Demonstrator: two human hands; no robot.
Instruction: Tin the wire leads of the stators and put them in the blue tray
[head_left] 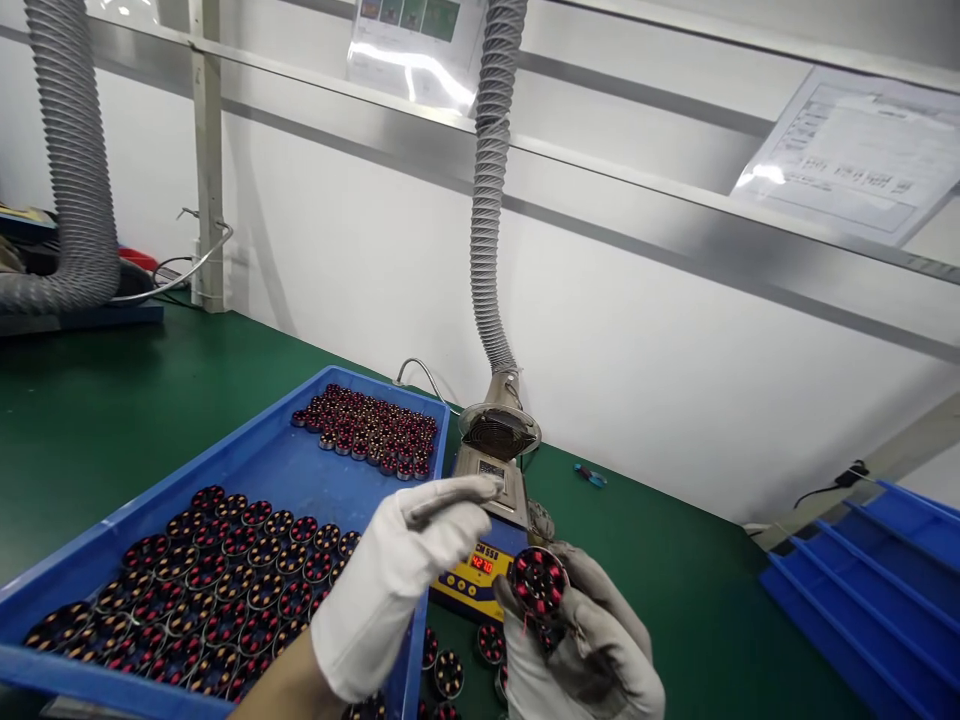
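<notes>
My right hand (592, 630), in a white and grey work glove, grips a round motor stator (538, 580) with red windings. A thin red wire hangs below it, and dark parts under it are partly hidden by the fingers. To the left, my left hand (405, 575), in a white glove, is stretched toward the solder pot (469, 580), fingers extended and apparently holding nothing. The pot's red display reads about 427. Its top lies just beyond my left fingertips. Several loose stators (449, 674) lie on the table between the tray and my right hand.
A blue tray (300, 478) with many stators in two groups stands at left. A fume hose (489, 190) ends in a round hood (499, 430) above the pot. Small blue-handled cutters (590, 476) lie behind on the green table (690, 560). Blue bins (862, 590) stand at right.
</notes>
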